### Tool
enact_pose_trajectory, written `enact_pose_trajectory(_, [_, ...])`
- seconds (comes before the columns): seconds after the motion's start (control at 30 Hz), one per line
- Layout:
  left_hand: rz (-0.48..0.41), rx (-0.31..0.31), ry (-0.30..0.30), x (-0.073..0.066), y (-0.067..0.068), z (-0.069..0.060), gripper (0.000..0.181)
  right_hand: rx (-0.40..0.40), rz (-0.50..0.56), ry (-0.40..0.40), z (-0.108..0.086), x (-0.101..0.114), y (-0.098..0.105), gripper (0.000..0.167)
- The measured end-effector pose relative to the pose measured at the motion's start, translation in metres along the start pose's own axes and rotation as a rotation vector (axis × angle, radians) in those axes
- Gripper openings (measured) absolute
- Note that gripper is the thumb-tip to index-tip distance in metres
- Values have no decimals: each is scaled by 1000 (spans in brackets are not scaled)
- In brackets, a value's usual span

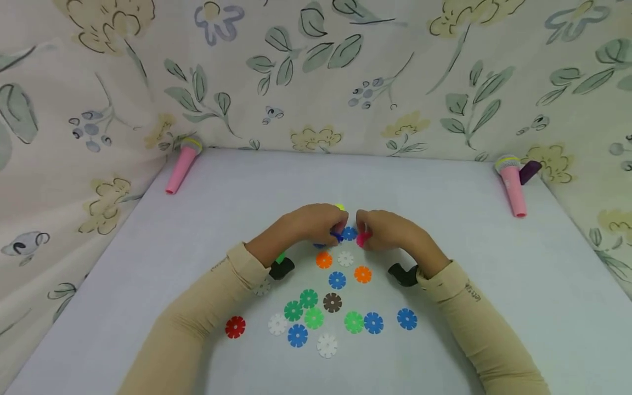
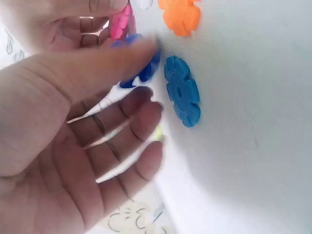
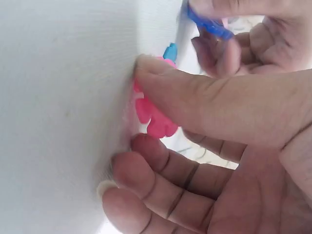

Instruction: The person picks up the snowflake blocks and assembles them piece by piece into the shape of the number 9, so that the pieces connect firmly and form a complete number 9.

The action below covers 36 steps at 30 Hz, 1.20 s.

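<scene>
Between thumb and fingers the left hand (image 1: 323, 222) pinches a dark blue notched disc (image 1: 337, 237), which the left wrist view shows under the thumb (image 2: 141, 68). A pink notched disc (image 1: 364, 238) is pinched by the right hand (image 1: 382, 227); in the right wrist view that pink disc (image 3: 156, 119) is tilted, partly behind the thumb. Between the two hands a blue disc (image 1: 349, 233) lies on the table. Another blue disc (image 2: 182, 91) lies close by the left fingers.
Orange, white, green, brown, blue and red discs lie nearer on the white table (image 1: 123, 263), such as a red disc (image 1: 235, 327). Pink microphones stand off at the back left (image 1: 182, 167) and back right (image 1: 513, 189), the latter beside a dark purple object (image 1: 530, 171).
</scene>
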<state>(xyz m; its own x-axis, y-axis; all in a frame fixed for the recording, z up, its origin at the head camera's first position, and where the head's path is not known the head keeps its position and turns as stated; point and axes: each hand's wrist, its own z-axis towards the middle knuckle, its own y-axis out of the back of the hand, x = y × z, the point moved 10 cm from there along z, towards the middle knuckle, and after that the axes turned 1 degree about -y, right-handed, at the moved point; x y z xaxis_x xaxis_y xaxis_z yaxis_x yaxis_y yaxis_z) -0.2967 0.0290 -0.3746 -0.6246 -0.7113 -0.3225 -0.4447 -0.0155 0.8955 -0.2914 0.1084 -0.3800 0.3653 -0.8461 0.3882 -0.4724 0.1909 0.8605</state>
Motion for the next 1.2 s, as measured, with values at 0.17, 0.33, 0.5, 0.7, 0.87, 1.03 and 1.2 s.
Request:
enact_pose_trajectory(0.17, [-111, -160, -73, -1, 28, -25, 18, -43, 103, 51, -11, 1, 17, 15])
enact_pose_trajectory(0.33, [-186, -358, -89, 3, 62, -77, 21, -165, 387, 178, -30, 20, 47, 11])
enact_pose_trajectory(0.5, [-258, -552, -145, 2, 78, -119, 17, -297, 619, 417, -48, 56, 67, 15])
enact_pose_trajectory(0.7, [-359, -707, -257, -11, 90, -139, 18, -353, 697, 476, -61, 80, 67, 25])
enact_pose_trajectory(0.87, [-337, -741, -306, -22, 92, -142, 18, -344, 730, 476, -68, 86, 66, 25])
enact_pose_trajectory(1.03, [-286, -737, -316, -28, 89, -141, 18, -284, 797, 498, -68, 90, 63, 20])
enact_pose_trajectory(1.2, [-203, -762, -327, -37, 87, -143, 19, -270, 797, 502, -66, 94, 60, 19])
